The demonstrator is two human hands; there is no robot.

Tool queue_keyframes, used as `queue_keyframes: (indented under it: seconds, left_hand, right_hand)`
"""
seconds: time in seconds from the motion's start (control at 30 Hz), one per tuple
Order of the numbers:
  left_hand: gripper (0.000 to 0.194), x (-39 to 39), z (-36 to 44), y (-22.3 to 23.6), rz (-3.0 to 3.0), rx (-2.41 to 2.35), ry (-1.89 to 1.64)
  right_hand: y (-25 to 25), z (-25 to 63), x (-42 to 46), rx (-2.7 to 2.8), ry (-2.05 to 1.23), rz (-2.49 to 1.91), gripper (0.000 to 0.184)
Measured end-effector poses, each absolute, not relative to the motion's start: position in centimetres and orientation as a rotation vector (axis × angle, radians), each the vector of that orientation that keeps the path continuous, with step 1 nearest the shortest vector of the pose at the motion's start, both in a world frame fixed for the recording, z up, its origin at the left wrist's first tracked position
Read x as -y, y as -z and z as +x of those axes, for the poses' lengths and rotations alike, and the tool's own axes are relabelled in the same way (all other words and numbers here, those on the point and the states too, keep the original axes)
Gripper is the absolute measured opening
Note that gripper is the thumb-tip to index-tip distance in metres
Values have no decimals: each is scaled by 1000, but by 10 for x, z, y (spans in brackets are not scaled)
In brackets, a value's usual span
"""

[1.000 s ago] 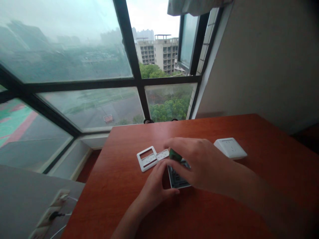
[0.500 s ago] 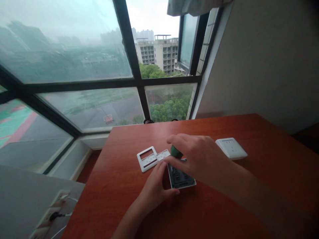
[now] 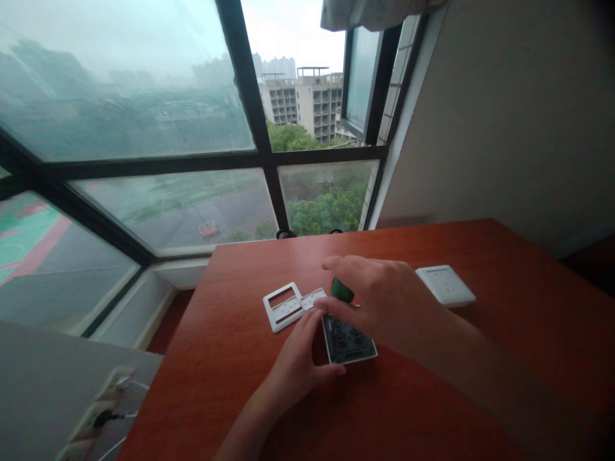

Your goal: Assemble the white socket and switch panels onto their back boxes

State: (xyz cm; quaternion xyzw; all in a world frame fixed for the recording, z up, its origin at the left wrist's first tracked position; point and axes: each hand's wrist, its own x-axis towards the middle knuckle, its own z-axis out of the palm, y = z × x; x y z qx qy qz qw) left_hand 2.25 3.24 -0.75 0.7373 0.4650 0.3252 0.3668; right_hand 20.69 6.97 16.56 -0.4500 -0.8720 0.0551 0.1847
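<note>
A wall socket [image 3: 350,344] lies with its dark inner side facing up and its white rim showing, on the reddish-brown table. Its left side is gripped by my left hand [image 3: 294,362], thumb at the near corner and fingers at the far one. Above the socket's far end, my right hand [image 3: 379,291] is closed around a screwdriver with a green handle [image 3: 341,291]; its shaft and tip are hidden. Just left of the hands lie a white cover frame [image 3: 270,315] and white socket faceplate inserts [image 3: 312,299], partly overlapping.
Another white wall socket [image 3: 446,285] rests on the table [image 3: 230,358] to the right, beyond my right forearm. Windows [image 3: 168,211] rise past the far edge, and a grey wall [image 3: 504,128] stands at right. Outlets with cords [image 3: 103,413] are at lower left.
The green handle shows slightly turned or shifted in my right hand, whose fingers have moved a little. My left hand and the socket stay in place.
</note>
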Motion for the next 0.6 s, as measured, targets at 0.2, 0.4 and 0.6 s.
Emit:
queue_keyframes:
  seconds: [0.2, 0.4, 0.6]
  left_hand:
    - [97, -32, 22, 7, 1900, -1173, -845]
    - [99, -33, 23, 5, 1891, -1207, -814]
    - [88, -32, 23, 0, 1890, -1159, -853]
  right_hand:
    - [-168, 207, -65, 2501, -310, -1105, 43]
    - [-165, 205, -71, 2443, -183, -1258, 40]
    - [-170, 209, -65, 2478, -386, -1072, 51]
